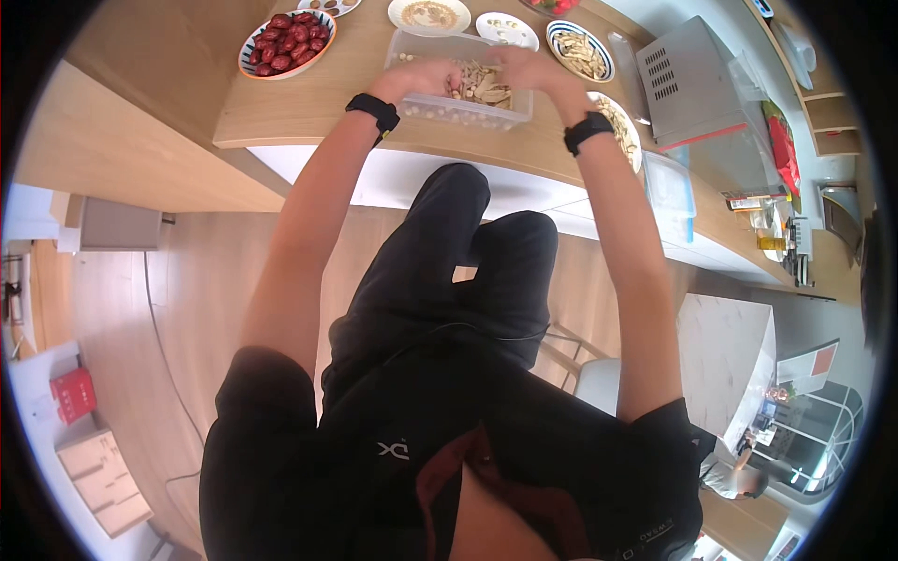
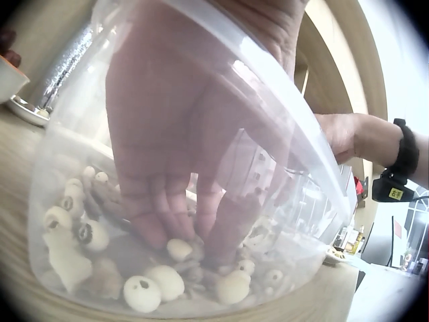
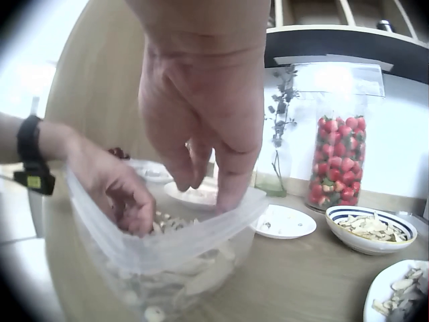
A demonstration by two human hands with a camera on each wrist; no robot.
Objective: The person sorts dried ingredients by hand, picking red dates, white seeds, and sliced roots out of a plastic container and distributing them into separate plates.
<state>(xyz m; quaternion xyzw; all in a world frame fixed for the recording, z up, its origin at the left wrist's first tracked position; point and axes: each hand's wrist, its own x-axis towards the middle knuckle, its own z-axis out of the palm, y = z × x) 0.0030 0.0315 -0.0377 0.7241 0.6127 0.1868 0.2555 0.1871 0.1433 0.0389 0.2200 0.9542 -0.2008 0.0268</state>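
Observation:
A translucent plastic box (image 1: 513, 118) on the counter holds pale dried slices (image 1: 486, 89) and round, cream lotus seeds (image 2: 143, 294). Inside it, my left hand (image 1: 426, 77) points down, its loosely bent fingertips among the pieces; the left wrist view shows that hand through the cloudy wall. One lotus seed (image 2: 179, 249) lies right at those fingertips. Over the box's far rim hangs my right hand (image 3: 201, 114), fingers down and relaxed, thumb a little apart. Nothing shows between them, though the rim partly overlaps the fingertips in the right wrist view.
A bowl of red dates (image 1: 287, 45) stands left. Behind the box are a plate of small grains (image 1: 429, 16) and a white plate (image 3: 285, 223). Bowls of pale slices (image 1: 580, 50) sit to the right, near a jar of strawberries (image 3: 338, 161) and a grey appliance (image 1: 697, 84).

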